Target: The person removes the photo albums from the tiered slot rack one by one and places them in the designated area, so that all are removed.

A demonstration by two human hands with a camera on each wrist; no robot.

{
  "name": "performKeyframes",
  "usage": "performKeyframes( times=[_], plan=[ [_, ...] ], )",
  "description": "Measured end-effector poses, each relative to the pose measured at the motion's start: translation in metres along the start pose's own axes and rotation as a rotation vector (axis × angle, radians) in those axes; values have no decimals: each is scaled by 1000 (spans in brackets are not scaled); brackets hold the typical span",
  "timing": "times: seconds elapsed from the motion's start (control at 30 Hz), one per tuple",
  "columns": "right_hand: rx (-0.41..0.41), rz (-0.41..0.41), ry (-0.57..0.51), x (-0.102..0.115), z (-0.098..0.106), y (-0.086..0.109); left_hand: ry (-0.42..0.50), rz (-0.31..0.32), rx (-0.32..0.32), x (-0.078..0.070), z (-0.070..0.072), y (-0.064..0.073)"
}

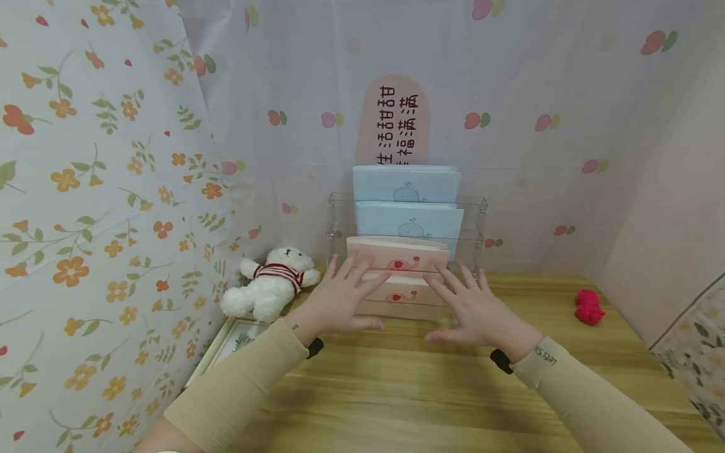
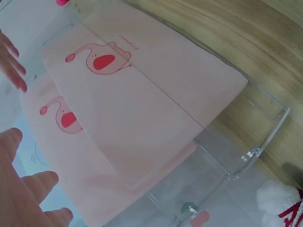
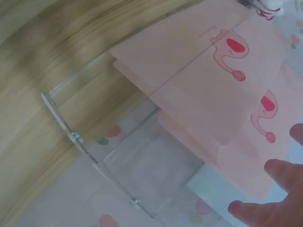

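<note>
A clear acrylic tiered rack (image 1: 481, 220) stands against the back wall. Its two upper tiers hold light blue booklets (image 1: 376, 220) with a whale drawing. Pink booklets (image 2: 147, 109) with a red elephant fill the two lower tiers. My left hand (image 1: 340, 296) spreads its fingers over the left side of the pink ones; my right hand (image 1: 476, 308) does likewise on the right. Both hold nothing. In the wrist views the fingertips (image 2: 42, 182) and fingers (image 3: 279, 175) appear apart from the booklets. Whether either hand touches the rack cannot be told.
A white teddy bear (image 1: 272, 283) in a striped top leans at the left wall, with a picture frame (image 1: 226, 346) before it. A red yarn-like bundle (image 1: 589, 307) lies far right on the wooden table (image 1: 396, 390). Patterned cloth covers the walls.
</note>
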State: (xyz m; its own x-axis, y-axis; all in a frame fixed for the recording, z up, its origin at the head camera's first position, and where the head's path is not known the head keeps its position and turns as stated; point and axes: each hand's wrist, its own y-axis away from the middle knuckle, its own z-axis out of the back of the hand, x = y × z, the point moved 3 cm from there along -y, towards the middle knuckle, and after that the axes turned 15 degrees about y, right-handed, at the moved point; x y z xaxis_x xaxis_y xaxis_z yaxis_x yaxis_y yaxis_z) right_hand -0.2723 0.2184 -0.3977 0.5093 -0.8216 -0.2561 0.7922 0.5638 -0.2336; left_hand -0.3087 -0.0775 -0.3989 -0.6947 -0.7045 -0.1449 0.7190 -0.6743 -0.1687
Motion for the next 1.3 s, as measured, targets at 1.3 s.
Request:
performKeyframes(
  times=[1.3],
  plan=[
    [-35,-460,-327,-13,-54,-9,1288,559,-767,101,-119,20]
  ],
)
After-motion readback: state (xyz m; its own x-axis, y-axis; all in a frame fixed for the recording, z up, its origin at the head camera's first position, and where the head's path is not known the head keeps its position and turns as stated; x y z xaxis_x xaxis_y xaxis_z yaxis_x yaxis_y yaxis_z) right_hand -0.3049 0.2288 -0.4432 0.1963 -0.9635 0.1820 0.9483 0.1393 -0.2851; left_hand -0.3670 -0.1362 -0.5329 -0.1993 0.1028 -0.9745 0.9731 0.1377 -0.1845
